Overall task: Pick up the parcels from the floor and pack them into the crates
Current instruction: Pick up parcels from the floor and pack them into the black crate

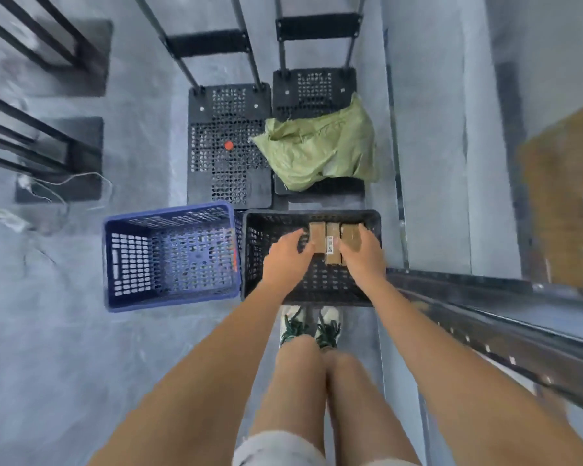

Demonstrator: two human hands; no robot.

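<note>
Three small brown cardboard parcels (pixel 334 242) stand side by side on edge inside the black perforated plastic crate (pixel 260 250), toward its far side, so packing is under way but looks far from finished: most of that crate's floor is bare, and the blue perforated plastic crate (pixel 169 257) just to the left of the left hand (pixel 288 255) holds no parcels that can be seen. The left hand's grip has its fingers curled against the left end of the row, and the right hand (pixel 362 252) wraps its fingers over the right-hand parcel, so the row sits squeezed between the two grips, directly at the fingertips. No loose parcels show on the grey floor; beyond the hands a crumpled green woven sack (pixel 320 146) lies on black perforated platforms (pixel 229 146), and whether it holds more parcels cannot be told.
</note>
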